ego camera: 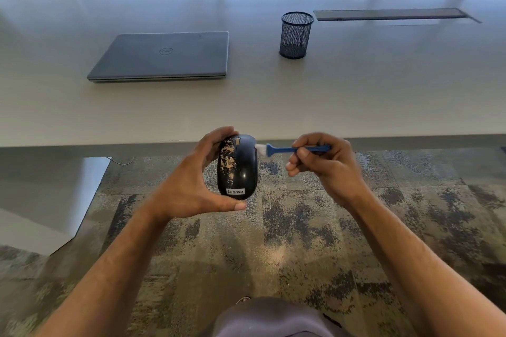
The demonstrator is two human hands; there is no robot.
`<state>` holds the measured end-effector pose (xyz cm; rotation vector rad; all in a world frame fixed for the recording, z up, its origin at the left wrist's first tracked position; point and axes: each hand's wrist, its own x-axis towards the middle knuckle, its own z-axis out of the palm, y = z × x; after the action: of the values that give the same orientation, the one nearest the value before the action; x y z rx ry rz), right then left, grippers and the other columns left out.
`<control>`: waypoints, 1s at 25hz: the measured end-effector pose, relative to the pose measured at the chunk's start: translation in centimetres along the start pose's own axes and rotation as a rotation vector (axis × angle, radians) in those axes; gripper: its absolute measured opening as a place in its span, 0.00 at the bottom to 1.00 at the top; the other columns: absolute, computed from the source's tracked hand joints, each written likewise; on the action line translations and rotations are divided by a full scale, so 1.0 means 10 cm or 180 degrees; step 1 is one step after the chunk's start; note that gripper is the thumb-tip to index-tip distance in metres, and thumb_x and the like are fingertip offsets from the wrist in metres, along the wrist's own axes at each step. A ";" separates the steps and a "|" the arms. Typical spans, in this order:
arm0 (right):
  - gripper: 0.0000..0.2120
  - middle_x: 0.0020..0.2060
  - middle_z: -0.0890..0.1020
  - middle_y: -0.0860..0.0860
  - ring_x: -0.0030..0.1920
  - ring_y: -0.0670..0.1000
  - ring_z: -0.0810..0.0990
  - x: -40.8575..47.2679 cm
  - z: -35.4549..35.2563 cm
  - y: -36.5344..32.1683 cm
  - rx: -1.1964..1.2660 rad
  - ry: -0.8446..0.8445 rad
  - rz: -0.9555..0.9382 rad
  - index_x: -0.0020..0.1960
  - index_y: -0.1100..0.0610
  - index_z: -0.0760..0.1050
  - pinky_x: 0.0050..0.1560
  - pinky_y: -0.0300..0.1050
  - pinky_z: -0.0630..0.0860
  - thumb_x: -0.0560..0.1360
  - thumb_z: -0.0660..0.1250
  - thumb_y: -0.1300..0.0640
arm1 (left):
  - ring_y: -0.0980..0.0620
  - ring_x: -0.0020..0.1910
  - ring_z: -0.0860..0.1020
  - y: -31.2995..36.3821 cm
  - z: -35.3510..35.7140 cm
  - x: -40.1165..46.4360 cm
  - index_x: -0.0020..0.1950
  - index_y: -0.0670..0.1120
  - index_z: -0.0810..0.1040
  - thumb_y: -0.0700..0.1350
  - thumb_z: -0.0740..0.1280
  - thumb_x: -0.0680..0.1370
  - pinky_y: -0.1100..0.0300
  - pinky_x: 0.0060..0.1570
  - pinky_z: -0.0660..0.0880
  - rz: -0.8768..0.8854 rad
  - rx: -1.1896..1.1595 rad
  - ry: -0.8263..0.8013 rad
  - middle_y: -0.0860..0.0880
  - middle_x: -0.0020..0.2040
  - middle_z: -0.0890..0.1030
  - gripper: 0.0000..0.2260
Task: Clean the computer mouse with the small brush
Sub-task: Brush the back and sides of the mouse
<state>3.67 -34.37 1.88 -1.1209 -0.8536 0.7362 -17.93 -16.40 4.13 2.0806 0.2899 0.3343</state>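
Observation:
A black computer mouse [241, 169] with a white brand label and tan dust specks on its left half is held in the air below the table edge. My left hand [191, 180] grips it, fingers over the front end and thumb under the rear. My right hand [325, 164] pinches the blue handle of a small brush [284, 149]. The brush lies level, and its white bristles touch the mouse's upper right side.
A closed grey laptop [164, 56] lies on the pale table [356, 96], with a black mesh pen cup [295, 35] to its right and a cable slot [391, 14] behind. Patterned carpet [301, 241] lies under my hands. Chairs stand beyond the table.

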 end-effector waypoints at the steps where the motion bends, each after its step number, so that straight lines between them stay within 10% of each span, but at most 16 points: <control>1: 0.06 0.38 0.85 0.58 0.39 0.58 0.85 -0.03 0.00 0.01 0.0012 0.0008 0.0025 0.49 0.60 0.82 0.43 0.49 0.83 0.73 0.69 0.61 | 0.59 0.75 0.66 0.00 0.00 -0.01 0.76 0.58 0.59 0.57 0.82 0.58 0.54 0.76 0.61 -0.0002 -0.0014 0.0006 0.55 0.75 0.67 0.52; 25: 0.10 0.38 0.85 0.57 0.38 0.56 0.85 -0.13 0.13 0.02 0.0293 -0.0013 0.0033 0.47 0.57 0.84 0.42 0.48 0.83 0.74 0.65 0.67 | 0.60 0.74 0.67 0.00 -0.08 -0.02 0.77 0.51 0.59 0.53 0.81 0.59 0.59 0.75 0.61 0.0044 -0.0100 0.0051 0.58 0.74 0.67 0.52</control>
<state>1.85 -34.85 1.65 -1.0428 -0.8101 0.7789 -18.36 -15.83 4.50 2.0507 0.2783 0.3619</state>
